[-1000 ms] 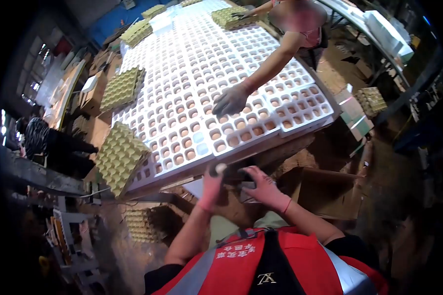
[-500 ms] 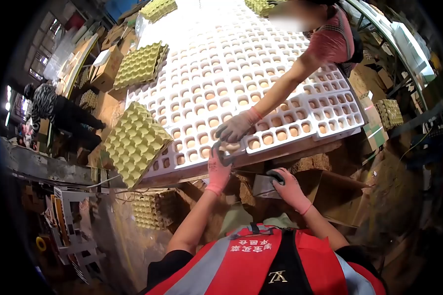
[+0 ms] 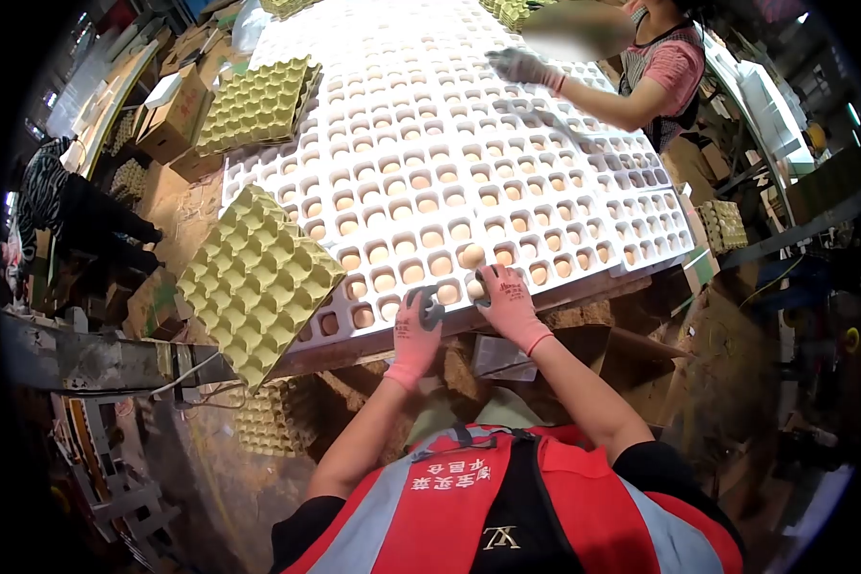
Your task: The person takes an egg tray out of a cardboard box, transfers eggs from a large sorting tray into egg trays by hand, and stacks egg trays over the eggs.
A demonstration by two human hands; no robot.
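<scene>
White foam trays with rows of square pockets hold several light brown eggs. My left hand, in a pink glove with grey fingertips, rests at the trays' front edge, fingers bent and apart from the thumb; no egg shows in it. Just right of it, my right hand, gloved alike, has its fingertips closed around an egg at the front row. Another egg sits higher than its neighbours, just beyond those fingers.
A yellow-green pulp egg tray overhangs the left front corner; a stack of them lies behind. Across the trays, a co-worker's gloved hand hovers at the far right. Cardboard boxes stand on the left. Another person bends there.
The co-worker's hand has left the front row for the far side. My right hand has risen from below the edge to an egg. My left hand has drawn back slightly.
</scene>
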